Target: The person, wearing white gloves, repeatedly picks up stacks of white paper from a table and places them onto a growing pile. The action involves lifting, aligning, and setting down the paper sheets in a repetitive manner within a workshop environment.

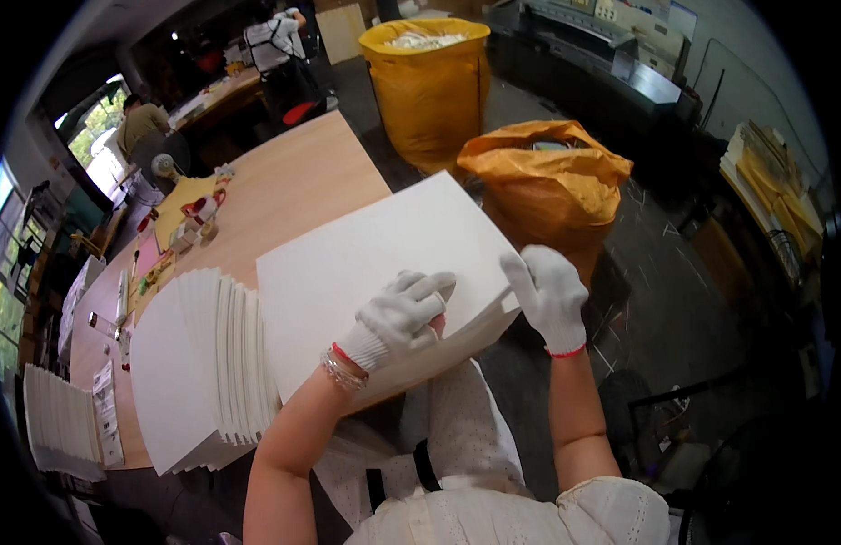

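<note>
A tall stack of large white sheets lies at the table's near edge, right in front of me. My left hand, in a white knitted glove, rests over the stack's near part with fingers curled round a small pinkish thing, mostly hidden. At the stack's right near corner, my right hand, also gloved, has its thumb and fingers closed on the sheet edge; the fingertips are partly hidden. Left of this stack, a second pile of white sheets is fanned out in stepped bundles.
The wooden table stretches away to the far left, with small tools and papers on it. Two orange-yellow bags stand beyond the right side. Another white stack sits at far left. Two people are in the background.
</note>
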Demonstrator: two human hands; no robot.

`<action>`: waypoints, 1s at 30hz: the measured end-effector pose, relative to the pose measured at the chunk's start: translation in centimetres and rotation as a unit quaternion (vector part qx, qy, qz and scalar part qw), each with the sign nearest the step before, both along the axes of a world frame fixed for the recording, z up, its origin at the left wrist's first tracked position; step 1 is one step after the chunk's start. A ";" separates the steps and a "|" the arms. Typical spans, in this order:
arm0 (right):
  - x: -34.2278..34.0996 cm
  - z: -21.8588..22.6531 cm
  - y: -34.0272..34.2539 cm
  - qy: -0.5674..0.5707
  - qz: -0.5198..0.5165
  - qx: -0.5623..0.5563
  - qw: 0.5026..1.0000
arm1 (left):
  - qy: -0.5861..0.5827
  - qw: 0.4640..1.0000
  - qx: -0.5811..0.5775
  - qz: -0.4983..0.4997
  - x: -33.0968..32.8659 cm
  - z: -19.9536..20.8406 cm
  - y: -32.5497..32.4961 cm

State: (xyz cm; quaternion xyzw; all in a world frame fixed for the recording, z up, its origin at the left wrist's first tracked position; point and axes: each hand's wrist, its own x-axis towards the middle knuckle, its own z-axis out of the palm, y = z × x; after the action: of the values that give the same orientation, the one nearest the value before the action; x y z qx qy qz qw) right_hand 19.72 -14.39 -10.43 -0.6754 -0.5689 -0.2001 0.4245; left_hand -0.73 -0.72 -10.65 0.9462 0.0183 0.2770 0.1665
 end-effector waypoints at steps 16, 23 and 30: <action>0.1 -1.8 4.7 -0.168 -0.092 0.037 0.981 | 0.084 0.948 -0.305 0.021 -1.4 1.8 1.1; 0.1 -1.3 4.7 -0.167 -0.082 0.053 0.981 | 0.115 0.947 -0.299 0.033 -1.5 0.5 1.9; -1.7 1.8 4.2 0.126 0.037 0.016 0.991 | 0.099 0.932 -0.345 0.058 -2.2 -0.1 1.1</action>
State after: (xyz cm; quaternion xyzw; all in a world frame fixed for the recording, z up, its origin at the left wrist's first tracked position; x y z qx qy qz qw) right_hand 18.04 -10.23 -8.63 -0.6667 -0.5323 -0.1066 0.5107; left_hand -2.96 0.37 -10.78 0.8503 0.1837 0.1679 0.4637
